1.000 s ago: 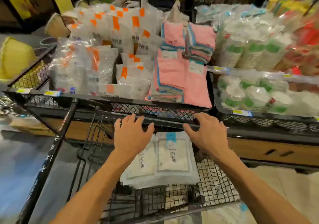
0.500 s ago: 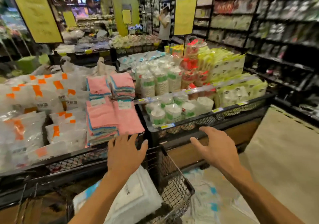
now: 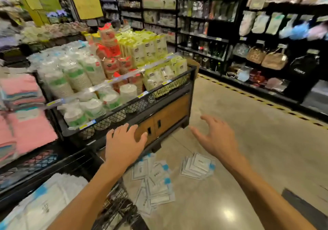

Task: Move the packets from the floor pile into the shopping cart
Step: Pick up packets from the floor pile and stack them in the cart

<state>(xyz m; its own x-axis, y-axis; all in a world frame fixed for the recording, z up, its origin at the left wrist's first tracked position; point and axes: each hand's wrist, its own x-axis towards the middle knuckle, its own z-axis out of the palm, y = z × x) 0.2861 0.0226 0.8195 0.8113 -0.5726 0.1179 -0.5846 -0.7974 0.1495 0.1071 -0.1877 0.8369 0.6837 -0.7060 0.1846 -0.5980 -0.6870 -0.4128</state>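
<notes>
White packets point(image 3: 156, 181) lie scattered on the floor point(image 3: 248, 141) beside the cart point(image 3: 117, 206), which already holds some. Both hands, left point(image 3: 124, 141) and right point(image 3: 216, 137), hang released and empty above the pile. Step in hand: reaching; next, stoop and gather a stack.

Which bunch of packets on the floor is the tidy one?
The small stack below the right hand: its packets lie squared on one another, apart from the bigger pile beside the cart, whose packets are fanned out loosely.
</notes>
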